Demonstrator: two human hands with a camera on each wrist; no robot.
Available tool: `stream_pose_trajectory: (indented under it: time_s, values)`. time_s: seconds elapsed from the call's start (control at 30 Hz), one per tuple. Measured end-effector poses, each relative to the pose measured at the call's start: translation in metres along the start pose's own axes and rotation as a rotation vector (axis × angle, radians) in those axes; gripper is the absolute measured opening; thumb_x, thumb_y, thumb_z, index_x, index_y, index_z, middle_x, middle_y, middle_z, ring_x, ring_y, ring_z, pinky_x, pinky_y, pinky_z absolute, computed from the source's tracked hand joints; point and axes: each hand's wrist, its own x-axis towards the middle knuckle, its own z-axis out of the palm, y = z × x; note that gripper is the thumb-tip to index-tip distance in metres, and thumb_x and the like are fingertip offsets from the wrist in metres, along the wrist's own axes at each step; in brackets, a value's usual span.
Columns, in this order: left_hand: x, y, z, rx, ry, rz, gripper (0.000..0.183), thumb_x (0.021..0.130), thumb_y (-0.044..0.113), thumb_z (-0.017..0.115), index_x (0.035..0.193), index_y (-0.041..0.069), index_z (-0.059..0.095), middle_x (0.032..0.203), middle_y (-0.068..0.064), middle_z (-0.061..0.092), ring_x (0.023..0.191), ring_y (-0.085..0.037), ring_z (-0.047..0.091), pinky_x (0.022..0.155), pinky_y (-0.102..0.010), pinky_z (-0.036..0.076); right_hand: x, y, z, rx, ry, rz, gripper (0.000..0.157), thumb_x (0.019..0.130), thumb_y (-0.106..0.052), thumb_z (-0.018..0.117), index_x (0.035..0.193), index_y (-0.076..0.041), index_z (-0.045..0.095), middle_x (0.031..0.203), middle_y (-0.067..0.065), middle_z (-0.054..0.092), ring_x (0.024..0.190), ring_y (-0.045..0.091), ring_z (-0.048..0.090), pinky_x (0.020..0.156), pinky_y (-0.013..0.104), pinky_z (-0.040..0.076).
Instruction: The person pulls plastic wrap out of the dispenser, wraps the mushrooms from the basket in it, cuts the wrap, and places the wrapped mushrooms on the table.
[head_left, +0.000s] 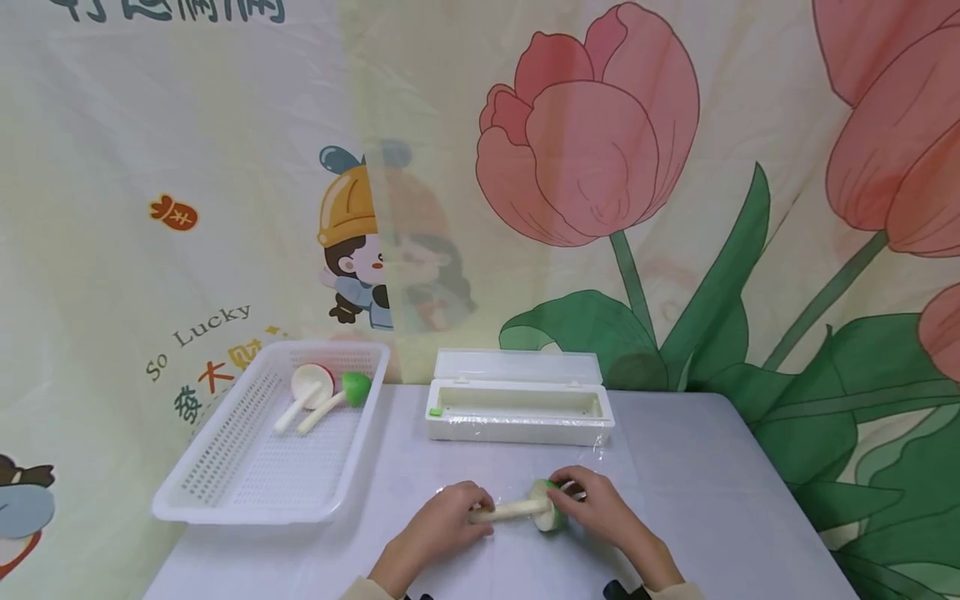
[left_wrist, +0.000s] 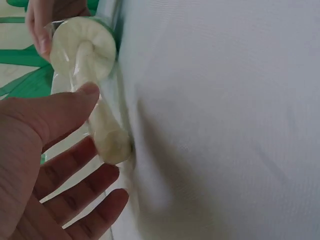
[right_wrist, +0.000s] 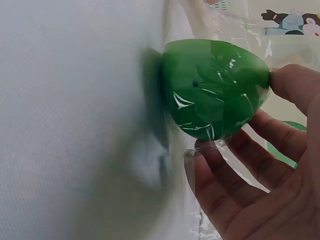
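A mushroom-shaped toy with a cream stem and underside [left_wrist: 102,42] and a glossy green cap [right_wrist: 215,85] lies sideways close over the white table, in clear plastic wrap. My left hand [head_left: 448,521] pinches the stem near its end, the thumb laid across it and the other fingers spread below. From the opposite side, my right hand [head_left: 600,507] grips the cap, thumb on one side and fingers curled at the other. The wrap bunches around the right fingertips [right_wrist: 197,170].
A white perforated basket [head_left: 255,518] stands at the left with a red-edged mushroom-shaped piece [head_left: 309,387] and a green-capped one [head_left: 354,390] inside. Behind my hands sits a long white box [head_left: 517,430], lid [head_left: 517,367] raised. A printed cloth hangs behind the table [head_left: 675,450].
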Motion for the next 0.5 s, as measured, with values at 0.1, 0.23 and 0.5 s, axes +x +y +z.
stream_pose_trajectory:
  time_s: [0.1, 0.23, 0.5]
  values:
    - [0.002, -0.002, 0.006, -0.038, -0.010, -0.024, 0.025, 0.082, 0.019, 0.087, 0.102, 0.017, 0.074, 0.088, 0.011, 0.066, 0.076, 0.000, 0.055, 0.068, -0.021, 0.048, 0.003, 0.001, 0.003, 0.002, 0.005, 0.015, 0.027, 0.099, -0.034, 0.070, 0.112, -0.010, 0.070, 0.108, 0.004, 0.071, 0.093, 0.014, 0.068, 0.076, 0.025, 0.057]
    - [0.006, -0.002, 0.009, -0.058, -0.010, -0.043, 0.030, 0.080, 0.014, 0.087, 0.105, 0.016, 0.070, 0.088, 0.012, 0.064, 0.076, -0.001, 0.053, 0.069, -0.022, 0.047, 0.008, 0.000, 0.006, -0.005, 0.020, 0.056, 0.026, 0.101, -0.034, 0.066, 0.112, -0.011, 0.071, 0.108, 0.003, 0.072, 0.092, 0.012, 0.067, 0.075, 0.025, 0.056]
    - [0.019, -0.002, 0.011, 0.023, 0.020, -0.046, 0.031, 0.077, 0.009, 0.087, 0.101, 0.015, 0.069, 0.087, 0.007, 0.061, 0.075, -0.002, 0.051, 0.069, -0.024, 0.048, 0.024, -0.002, 0.009, -0.050, 0.038, 0.127, 0.026, 0.106, -0.035, 0.057, 0.111, -0.014, 0.072, 0.101, -0.002, 0.071, 0.083, 0.010, 0.061, 0.068, 0.028, 0.052]
